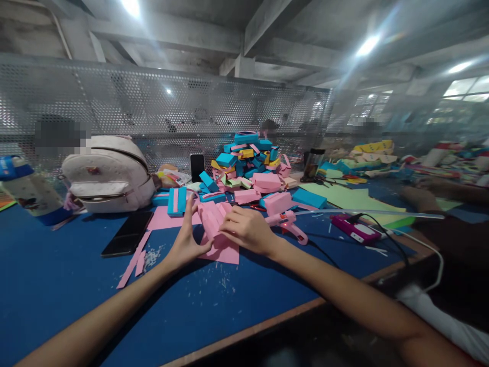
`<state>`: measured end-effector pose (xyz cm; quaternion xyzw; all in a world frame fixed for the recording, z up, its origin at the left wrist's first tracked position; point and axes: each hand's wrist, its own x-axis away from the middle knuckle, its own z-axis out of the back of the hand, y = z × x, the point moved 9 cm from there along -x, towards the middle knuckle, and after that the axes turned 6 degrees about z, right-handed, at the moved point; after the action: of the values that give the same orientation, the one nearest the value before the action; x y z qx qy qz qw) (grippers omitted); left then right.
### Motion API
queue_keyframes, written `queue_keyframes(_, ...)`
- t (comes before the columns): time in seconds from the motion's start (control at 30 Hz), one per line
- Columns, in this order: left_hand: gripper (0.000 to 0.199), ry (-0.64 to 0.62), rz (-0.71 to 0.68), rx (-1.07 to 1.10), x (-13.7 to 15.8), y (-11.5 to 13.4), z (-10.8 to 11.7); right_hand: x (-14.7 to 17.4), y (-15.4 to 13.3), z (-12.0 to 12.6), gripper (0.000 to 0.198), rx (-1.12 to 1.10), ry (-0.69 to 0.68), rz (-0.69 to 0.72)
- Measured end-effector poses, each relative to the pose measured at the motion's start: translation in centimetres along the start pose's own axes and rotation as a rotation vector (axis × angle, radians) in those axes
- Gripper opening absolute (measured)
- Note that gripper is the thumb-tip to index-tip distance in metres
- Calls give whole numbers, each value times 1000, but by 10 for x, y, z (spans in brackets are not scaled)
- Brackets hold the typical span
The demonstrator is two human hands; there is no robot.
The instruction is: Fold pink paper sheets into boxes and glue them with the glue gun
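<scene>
Between my two hands is a small pink paper box (209, 218), tilted above a flat pink sheet (229, 254). My left hand (187, 237) grips its left side, thumb underneath and fingers up along the edge. On the right, my right hand (246, 229) pinches the box's side with bent fingers. Just beyond that hand a pink glue gun (288, 224) lies with a small red light showing and a clear glue stick (367, 213) out of its back. Behind the box rises a heap of blue, pink and yellow paper boxes (248, 165).
At left are a black phone (128, 234), a white backpack (107, 173) and a bottle (34, 191). Pink strips (133, 260) and white scraps (153, 255) lie nearby. A magenta power bank (355, 228) with cables sits right, near green paper (355, 199). A person's arm (431, 191) shows far right.
</scene>
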<state>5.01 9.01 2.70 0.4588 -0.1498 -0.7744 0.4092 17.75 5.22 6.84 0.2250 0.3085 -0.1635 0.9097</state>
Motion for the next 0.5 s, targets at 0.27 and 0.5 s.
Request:
queue_keyframes(0.27, 111, 24, 18, 58, 0, -5, 2, 0, 3, 0, 25, -134, -30, -47)
queue_keyframes(0.5, 110, 64, 22, 73, -1, -3, 5, 5, 9, -3, 28, -184, 35, -122)
